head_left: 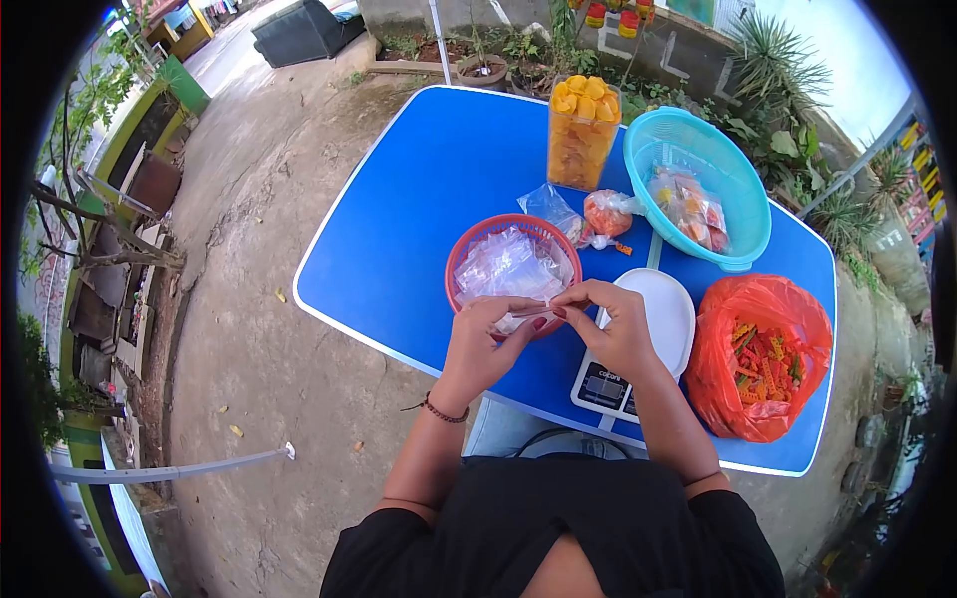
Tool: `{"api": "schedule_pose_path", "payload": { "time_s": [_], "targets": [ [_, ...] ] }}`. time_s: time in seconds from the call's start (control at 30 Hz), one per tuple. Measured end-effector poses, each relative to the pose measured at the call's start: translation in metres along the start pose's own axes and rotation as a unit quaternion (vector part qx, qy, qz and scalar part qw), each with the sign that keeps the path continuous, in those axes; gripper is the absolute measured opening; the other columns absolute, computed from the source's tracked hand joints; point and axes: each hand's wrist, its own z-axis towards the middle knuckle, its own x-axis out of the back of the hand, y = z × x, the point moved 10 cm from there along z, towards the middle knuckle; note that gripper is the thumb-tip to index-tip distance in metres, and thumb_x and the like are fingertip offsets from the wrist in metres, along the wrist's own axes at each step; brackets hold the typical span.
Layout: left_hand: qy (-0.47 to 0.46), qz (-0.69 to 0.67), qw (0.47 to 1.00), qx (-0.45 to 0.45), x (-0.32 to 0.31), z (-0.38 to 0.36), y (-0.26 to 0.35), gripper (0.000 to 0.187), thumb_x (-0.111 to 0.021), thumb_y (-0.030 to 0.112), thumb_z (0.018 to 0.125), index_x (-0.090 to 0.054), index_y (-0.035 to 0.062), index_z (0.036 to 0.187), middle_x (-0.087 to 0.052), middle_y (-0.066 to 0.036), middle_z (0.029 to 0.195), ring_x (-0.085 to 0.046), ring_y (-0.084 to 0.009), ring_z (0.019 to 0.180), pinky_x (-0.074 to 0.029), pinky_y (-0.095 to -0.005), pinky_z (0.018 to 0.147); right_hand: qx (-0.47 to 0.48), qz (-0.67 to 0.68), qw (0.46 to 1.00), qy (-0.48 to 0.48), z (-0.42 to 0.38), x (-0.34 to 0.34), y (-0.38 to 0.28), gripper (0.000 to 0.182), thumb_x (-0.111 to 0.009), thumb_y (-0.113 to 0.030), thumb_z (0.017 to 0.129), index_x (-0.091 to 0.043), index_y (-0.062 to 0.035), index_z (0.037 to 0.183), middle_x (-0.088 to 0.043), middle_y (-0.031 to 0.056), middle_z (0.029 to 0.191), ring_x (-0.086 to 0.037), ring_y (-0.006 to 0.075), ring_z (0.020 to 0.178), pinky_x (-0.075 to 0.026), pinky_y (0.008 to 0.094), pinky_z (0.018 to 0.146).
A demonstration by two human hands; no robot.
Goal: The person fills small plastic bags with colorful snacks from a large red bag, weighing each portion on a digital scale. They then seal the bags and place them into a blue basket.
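Note:
My left hand (490,337) and my right hand (610,324) meet over the near edge of a red basket (455,249). Fingertips of both pinch a small clear plastic bag (528,312), whose exact outline is hard to make out. Inside the basket lies a heap of clear plastic bags (513,259). Just right of the basket, partly behind my right forearm, stands a white kitchen scale (658,311) with a dark display. Further right, an open red plastic bag (713,399) holds red, orange and green snack pieces (766,364).
A turquoise basin (755,224) with filled packets (688,209) stands at the back right of the blue table (399,199). Beside it are a tall clear container of yellow chips (581,140), a knotted bag of orange bits (606,213) and a clear bag (548,207).

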Motion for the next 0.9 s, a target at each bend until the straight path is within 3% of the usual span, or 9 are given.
{"api": "schedule_pose_path", "payload": {
  "time_s": [0.07,0.17,0.23,0.43,0.53,0.57,0.7,0.83,0.9],
  "targets": [
    [0.009,-0.118,0.992,0.031,-0.004,0.000,-0.005,0.026,-0.071,0.003,0.088,-0.068,-0.0012,0.114,-0.074,-0.011,0.106,-0.069,-0.0157,0.100,-0.055,-0.0298,0.083,-0.066,0.110,0.991,0.036,-0.007,0.009,0.013,0.015,-0.069,0.008,0.085,-0.070,0.0015,0.098,-0.072,0.0091,0.094,-0.068,0.0171,0.088,-0.054,0.0301,0.078],
    [0.006,-0.279,0.959,0.047,-0.022,0.003,0.002,0.020,-0.067,0.003,0.094,-0.069,-0.0040,0.113,-0.074,-0.012,0.102,-0.069,-0.0141,0.097,-0.056,-0.0267,0.083,-0.078,0.213,0.970,0.091,-0.018,0.023,0.009,0.012,-0.070,0.005,0.084,-0.071,0.0007,0.095,-0.071,0.0072,0.087,-0.069,0.0138,0.084,-0.054,0.0273,0.074],
    [-0.014,-0.363,0.928,0.086,-0.040,0.007,0.017,0.019,-0.068,0.005,0.095,-0.069,-0.0043,0.111,-0.075,-0.013,0.096,-0.070,-0.0146,0.092,-0.056,-0.0264,0.081,-0.040,0.130,0.987,0.081,-0.025,0.037,-0.001,0.013,-0.070,0.005,0.083,-0.071,0.0003,0.095,-0.071,0.0075,0.088,-0.068,0.0143,0.082,-0.054,0.0274,0.074],
    [-0.055,-0.246,0.964,0.078,-0.090,0.019,0.033,0.014,-0.072,0.006,0.092,-0.074,-0.0011,0.103,-0.074,-0.007,0.084,-0.066,-0.0083,0.074,-0.053,-0.0238,0.067,0.068,-0.099,0.984,0.130,-0.060,0.089,-0.034,0.025,-0.073,0.001,0.075,-0.071,-0.0049,0.099,-0.067,0.0109,0.104,-0.062,0.0299,0.099,-0.050,0.0385,0.084],
    [-0.114,-0.084,0.990,0.021,-0.125,0.026,0.045,0.012,-0.077,0.008,0.086,-0.076,0.0024,0.097,-0.073,-0.005,0.076,-0.066,-0.0062,0.069,-0.052,-0.0240,0.061,0.086,-0.174,0.972,0.134,-0.082,0.107,-0.041,0.023,-0.073,-0.001,0.077,-0.069,-0.0076,0.098,-0.064,0.0088,0.098,-0.058,0.0279,0.090,-0.048,0.0385,0.079],
    [-0.119,-0.058,0.991,0.020,-0.134,0.028,0.056,0.014,-0.081,0.008,0.080,-0.076,0.0052,0.093,-0.072,-0.006,0.073,-0.069,-0.0076,0.068,-0.051,-0.0242,0.060,0.069,-0.197,0.969,0.132,-0.088,0.113,-0.039,0.020,-0.073,-0.003,0.078,-0.068,-0.0080,0.097,-0.062,0.0079,0.095,-0.057,0.0277,0.086,-0.047,0.0385,0.077],
    [-0.154,-0.038,0.987,-0.039,-0.180,0.032,0.083,0.016,-0.080,0.002,0.077,-0.075,0.0021,0.092,-0.075,-0.009,0.082,-0.070,-0.0101,0.072,-0.053,-0.0228,0.066,0.011,-0.214,0.967,0.134,-0.122,0.143,-0.018,0.013,-0.072,-0.005,0.081,-0.066,-0.0077,0.093,-0.061,0.0068,0.094,-0.056,0.0282,0.086,-0.047,0.0385,0.077],
    [-0.224,-0.010,0.972,-0.066,-0.225,0.030,0.096,0.022,-0.080,0.007,0.080,-0.075,0.0028,0.101,-0.076,-0.008,0.087,-0.072,-0.0132,0.077,-0.054,-0.0250,0.071,-0.021,-0.220,0.962,0.158,-0.153,0.170,-0.006,0.011,-0.071,-0.004,0.083,-0.066,-0.0057,0.093,-0.063,0.0076,0.092,-0.060,0.0265,0.086,-0.049,0.0364,0.074],
    [-0.258,-0.023,0.963,-0.072,-0.243,0.031,0.105,0.020,-0.078,0.008,0.083,-0.074,0.0020,0.101,-0.076,-0.008,0.087,-0.072,-0.0134,0.078,-0.055,-0.0250,0.071,-0.084,-0.147,0.963,0.209,-0.172,0.194,0.007,0.011,-0.069,-0.001,0.084,-0.066,-0.0040,0.094,-0.064,0.0086,0.091,-0.062,0.0256,0.082,-0.050,0.0348,0.070]
  ]
}}
